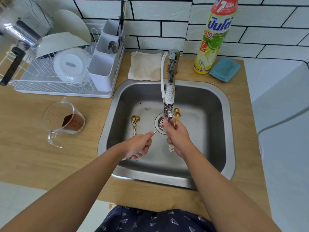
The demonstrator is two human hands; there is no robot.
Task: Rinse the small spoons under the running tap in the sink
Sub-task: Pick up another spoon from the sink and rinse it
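A steel sink (222, 114) holds the work, with the chrome tap (169, 96) reaching over its drain. My left hand (139, 145) pinches the handle of a thin silver spoon (157, 130) whose bowl reaches under the spout. My right hand (178, 137) grips two gold spoons (176, 114) upright beside the spout, while its fingertips touch the silver spoon's bowl. A flower-shaped handle end (171, 147) shows below that hand. More gold spoons (135, 122) lie on the sink floor, left of the drain. Whether water is flowing is hard to make out.
A dish rack (50, 76) with plates and a cutlery caddy (104, 64) stands at the left. A measuring cup (65, 120) with coffee grounds sits on the wooden counter. Behind the sink are a cloth (144, 66), a dish soap bottle (214, 36) and a blue sponge (224, 69).
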